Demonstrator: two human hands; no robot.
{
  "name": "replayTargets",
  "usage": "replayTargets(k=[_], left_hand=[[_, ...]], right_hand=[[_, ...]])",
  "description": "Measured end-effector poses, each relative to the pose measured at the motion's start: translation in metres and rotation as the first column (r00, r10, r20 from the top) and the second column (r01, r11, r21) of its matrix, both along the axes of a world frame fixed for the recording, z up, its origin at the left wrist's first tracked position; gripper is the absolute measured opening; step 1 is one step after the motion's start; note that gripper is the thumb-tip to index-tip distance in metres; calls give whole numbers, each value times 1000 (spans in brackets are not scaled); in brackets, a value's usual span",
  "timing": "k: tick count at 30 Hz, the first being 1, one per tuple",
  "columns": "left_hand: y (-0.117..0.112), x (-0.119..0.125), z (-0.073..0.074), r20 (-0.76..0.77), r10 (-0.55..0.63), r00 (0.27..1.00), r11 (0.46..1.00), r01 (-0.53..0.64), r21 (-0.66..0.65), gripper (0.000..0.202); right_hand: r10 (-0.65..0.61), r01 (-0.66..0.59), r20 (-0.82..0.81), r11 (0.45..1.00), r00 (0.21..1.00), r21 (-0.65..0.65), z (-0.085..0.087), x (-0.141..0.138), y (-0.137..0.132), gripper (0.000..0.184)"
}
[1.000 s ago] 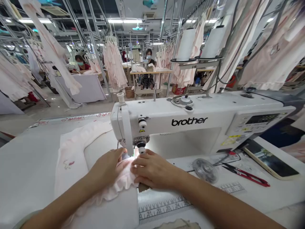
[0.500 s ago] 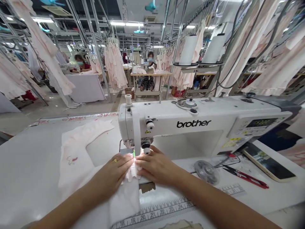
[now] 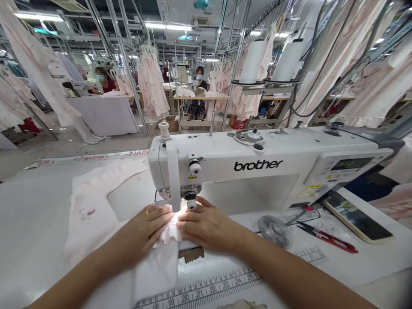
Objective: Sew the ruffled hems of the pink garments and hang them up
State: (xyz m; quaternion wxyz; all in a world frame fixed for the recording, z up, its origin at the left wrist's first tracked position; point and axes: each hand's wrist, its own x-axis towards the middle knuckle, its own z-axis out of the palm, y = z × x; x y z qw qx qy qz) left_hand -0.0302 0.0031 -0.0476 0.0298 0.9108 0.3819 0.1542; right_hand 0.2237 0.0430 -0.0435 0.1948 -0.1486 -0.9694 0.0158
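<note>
1. The fingers of the left hand (image 3: 146, 227) are stretched out close together and laid on the pale pink cloth (image 3: 90, 236); a gold ring (image 3: 147, 212) is worn. Whether any cloth is pinched beneath cannot be told, as the thumb is hidden.
2. The fingers of the right hand (image 3: 207, 225) are bent slightly and rested at the right edge of the same cloth, with the fingertips near those of the left; a grip cannot be made out.
3. A gathered ruffle (image 3: 170, 234) is seen between the hands, brightly lit under the head of the white sewing machine (image 3: 222, 150). The needle point is hidden.
4. The rest of the cloth is spread to the left, partly covered by the left forearm; a small embroidered motif (image 3: 87, 213) is shown on it.
5. A printed ruler scale (image 3: 209, 289) is seen on the tabletop in front of the machine.
6. To the right, a clear round object (image 3: 275, 231), red-handled snips (image 3: 334, 241) and a phone (image 3: 357, 216) are placed.
7. Two white thread cones (image 3: 253, 62) are held on a stand behind the machine.
8. Farther back, pink garments (image 3: 152, 86) are hung, and two masked people are seated at workstations.
</note>
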Motion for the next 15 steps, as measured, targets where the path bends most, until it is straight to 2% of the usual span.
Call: replayTargets(k=[7, 13, 15], left_hand=[[-3, -3, 4, -48, -181, 982, 982, 183, 51, 37], [12, -4, 3, 5, -177, 984, 980, 175, 91, 33], [14, -4, 2, 13, -162, 987, 983, 160, 88, 33]], right_hand=[[-20, 20, 21, 1000, 1000, -11, 0, 1, -2, 16], [-160, 160, 37, 987, 986, 9, 0, 2, -1, 18], [-165, 165, 22, 986, 986, 6, 1, 3, -1, 20]])
